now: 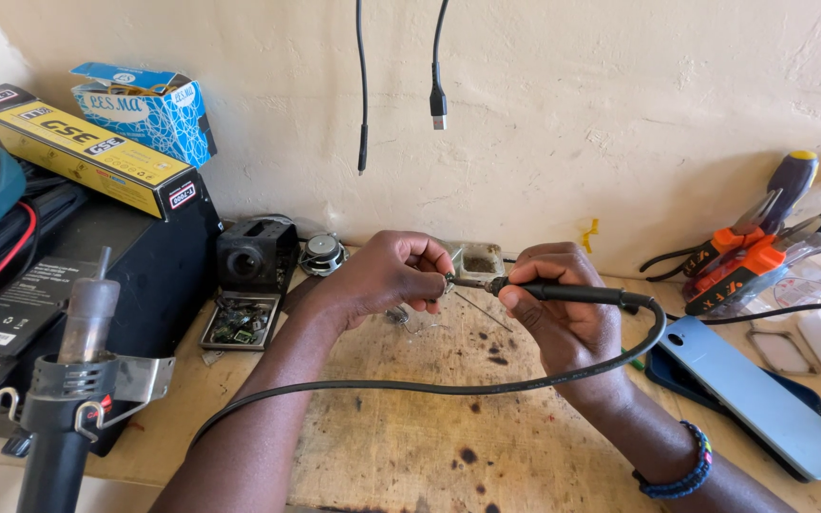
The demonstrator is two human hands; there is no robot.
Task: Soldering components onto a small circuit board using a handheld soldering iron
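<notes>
Right hand (563,304) grips the black soldering iron (572,293), tip aimed left at a tiny part (448,281) pinched shut in the left hand (387,275), both just above the scorched wooden desk (410,427). Fingers sit very close to that tip, so a slip could burn them. The iron's cable (429,387) loops under both wrists; a snag might jerk it. A blue phone (753,389) lies right.

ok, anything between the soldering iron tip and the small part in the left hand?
Nothing visible. The soldering iron in the right hand has its tip right at the small part pinched in the left hand; the part itself is too small to identify.
</notes>
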